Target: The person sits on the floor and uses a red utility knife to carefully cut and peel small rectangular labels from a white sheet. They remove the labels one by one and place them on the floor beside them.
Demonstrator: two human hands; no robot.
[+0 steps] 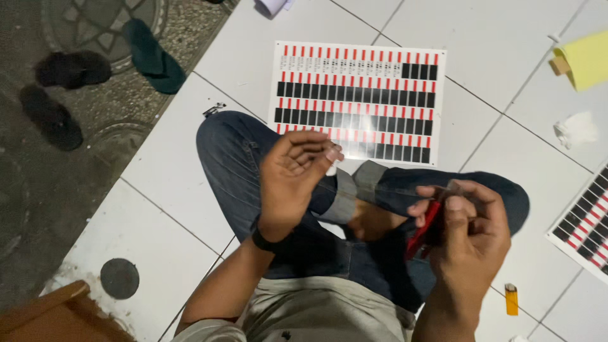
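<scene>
The floor tiles (506, 50) are smooth and glossy white, meeting rough, matt pebbled concrete (38, 190). The sheet (358, 101) of red and black strips looks like glossy paper or film catching the light, and the jeans (234, 164) are matt blue denim cloth. The right hand (472, 234) pinches a shiny red plastic-looking piece (425, 229)

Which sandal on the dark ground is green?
The sandal nearest the white tiles, at the tile edge, is green; the two others are black.

sheets (358, 101): 2 | sandals (152, 56): 3 | lighter (511, 299): 1
</scene>
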